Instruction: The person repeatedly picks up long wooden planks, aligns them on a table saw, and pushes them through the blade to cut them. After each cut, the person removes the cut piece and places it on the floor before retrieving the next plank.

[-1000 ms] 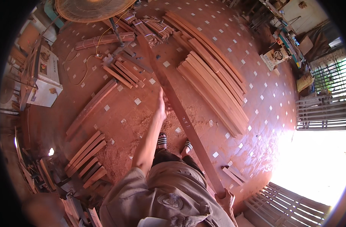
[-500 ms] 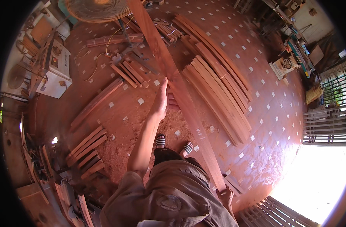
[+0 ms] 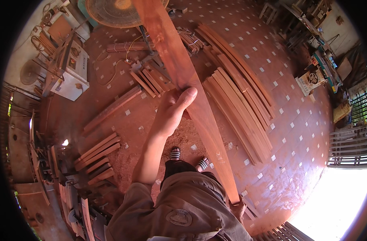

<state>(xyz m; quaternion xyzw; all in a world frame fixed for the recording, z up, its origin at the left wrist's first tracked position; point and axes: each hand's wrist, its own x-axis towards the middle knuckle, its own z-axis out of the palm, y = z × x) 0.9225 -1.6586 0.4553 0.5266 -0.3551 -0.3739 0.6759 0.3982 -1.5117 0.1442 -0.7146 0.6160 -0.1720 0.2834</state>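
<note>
A long reddish-brown wooden plank (image 3: 209,128) slants across the view, from the top edge down to my right side. My left hand (image 3: 176,108) is closed on its left edge about midway, the thumb lying over the broad face and the other fingers hidden underneath. Low on the right, my right hand (image 3: 238,209) grips the plank's near end, partly hidden by the wood and my shirt. Faint pale marks show on the plank's face near that end.
Long boards (image 3: 239,116) lie stacked on the tiled floor to the right. Shorter wood pieces (image 3: 99,158) sit at left, with a bundle of sticks (image 3: 147,82) farther off. A standing fan (image 3: 119,12) and a white box-shaped machine (image 3: 75,82) stand beyond. Sawdust surrounds my sandalled feet.
My left hand has gone from lying flat along the plank's edge to wrapping it, thumb on top. The plank's broad face has turned more toward view.
</note>
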